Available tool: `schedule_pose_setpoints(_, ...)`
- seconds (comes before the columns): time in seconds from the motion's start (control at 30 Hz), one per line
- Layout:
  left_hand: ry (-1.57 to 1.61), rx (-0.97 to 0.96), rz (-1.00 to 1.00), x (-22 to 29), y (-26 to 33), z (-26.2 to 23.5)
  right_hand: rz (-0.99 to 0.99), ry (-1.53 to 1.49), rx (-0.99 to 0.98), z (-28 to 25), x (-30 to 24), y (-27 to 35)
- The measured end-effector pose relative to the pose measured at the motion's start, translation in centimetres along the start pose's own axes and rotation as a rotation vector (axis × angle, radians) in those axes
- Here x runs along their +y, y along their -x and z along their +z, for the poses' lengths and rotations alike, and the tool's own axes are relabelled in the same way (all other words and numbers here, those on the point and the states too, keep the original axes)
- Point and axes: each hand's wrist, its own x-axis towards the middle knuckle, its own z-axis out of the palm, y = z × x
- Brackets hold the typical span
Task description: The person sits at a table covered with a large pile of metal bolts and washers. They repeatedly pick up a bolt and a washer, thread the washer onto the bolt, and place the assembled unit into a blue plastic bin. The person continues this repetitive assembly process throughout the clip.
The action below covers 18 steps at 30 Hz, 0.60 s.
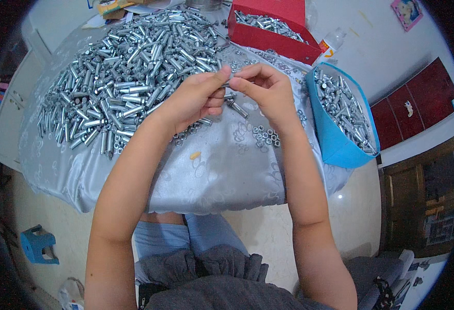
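We see both hands raised over the table [196,175], which is draped in a silvery patterned cloth; the left hand [196,98] and the right hand [265,88] meet fingertip to fingertip, and between them they pinch a small metal piece [228,81], the left thumb and forefinger pressed on one end, the right fingers closed on the other; it looks like a sleeve bolt with a nut going on, though the piece is mostly hidden by the fingers and we cannot be sure. Behind the hands lies a big heap of silver bolts [128,77], spread over the far left of the cloth; a few loose bolts [236,107] lie just beneath the hands, and a scatter of small nuts [266,136] rests near the right wrist. To the right stands a blue bin [335,139] filled with similar metal parts, at the table's edge; a red box [273,36] with more parts sits at the far side. We judge the main risk to be a slip: the piece is held only at the fingertips above the cloth's near edge, so a loosened pinch could drop it into the lap or onto the floor; an elbow swung wide could also nudge the blue bin, which overhangs the edge.
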Motion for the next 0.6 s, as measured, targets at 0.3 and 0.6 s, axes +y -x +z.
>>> schedule_pose_setpoints(0.3, 0.019, 0.275, -0.052, -0.4, -0.2, -0.1, 0.382, 0.817, -0.094, -5.6, 0.3, 0.9)
schedule_pose_setpoints(0.6, -0.006, 0.289, -0.046, -0.6, -0.1, -0.2, 0.546, 1.009, -0.224, -6.2, 0.8, 1.3)
